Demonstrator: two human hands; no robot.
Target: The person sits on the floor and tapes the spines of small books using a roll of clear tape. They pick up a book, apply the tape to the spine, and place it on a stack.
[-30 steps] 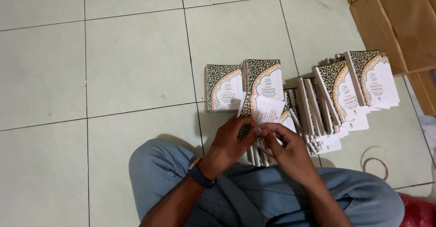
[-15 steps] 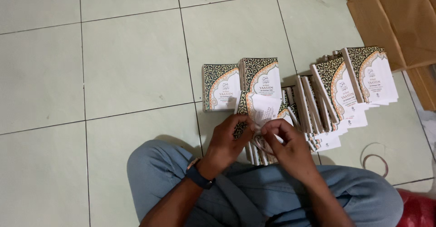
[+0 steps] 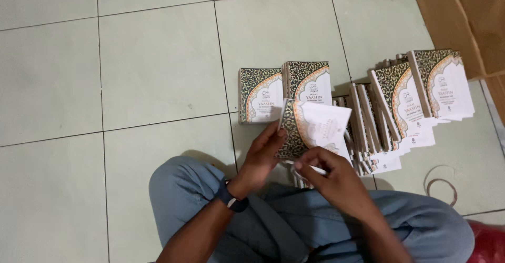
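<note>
I sit cross-legged on a tiled floor in blue jeans. My left hand (image 3: 261,160), with a dark watch on its wrist, holds a small booklet (image 3: 315,129) with a white cover and a green-gold patterned border by its left edge. My right hand (image 3: 330,179) pinches a thin white sheet or page at the booklet's lower edge. Just beyond the held booklet, two matching booklets (image 3: 284,89) lie side by side on the floor.
Several more matching booklets (image 3: 415,97) lean in rows to the right. A brown cardboard box (image 3: 468,21) stands at the top right. A rubber band (image 3: 441,186) lies on the tile at the right. Something red (image 3: 489,242) shows at the bottom right corner.
The held booklet has been lifted and tilted so its cover faces up more fully. My right hand has shifted down to its lower edge.
</note>
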